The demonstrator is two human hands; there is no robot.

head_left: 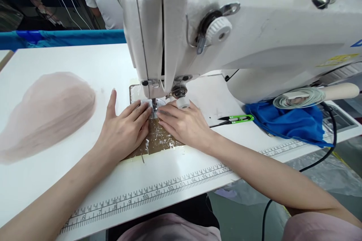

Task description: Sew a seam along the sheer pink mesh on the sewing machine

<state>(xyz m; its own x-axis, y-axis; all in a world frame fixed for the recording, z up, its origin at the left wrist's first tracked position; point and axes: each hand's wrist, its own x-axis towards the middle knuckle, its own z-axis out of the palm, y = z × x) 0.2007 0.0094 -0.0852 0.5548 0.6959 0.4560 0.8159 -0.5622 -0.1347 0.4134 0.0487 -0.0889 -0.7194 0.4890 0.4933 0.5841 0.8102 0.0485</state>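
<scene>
A white sewing machine (152, 45) stands over the table. Its presser foot (154, 106) is down between my two hands. A small pale piece of fabric (146, 102) lies under the foot, partly covered by my fingers. My left hand (126, 130) rests palm down left of the foot, fingertips on the fabric, its outermost finger stretched away. My right hand (188, 123) lies flat to the right of the foot, fingertips close to the needle area. Beneath both hands is a brown plate (162, 137) covered with shiny clear tape.
A sheer pinkish fabric piece (53, 113) lies on the left of the white table (113, 60). Green thread snips (237, 119), blue cloth (288, 120) and a coil of pale cord (299, 98) are at right. A ruler strip (158, 192) runs along the front edge. Another person (103, 3) is behind.
</scene>
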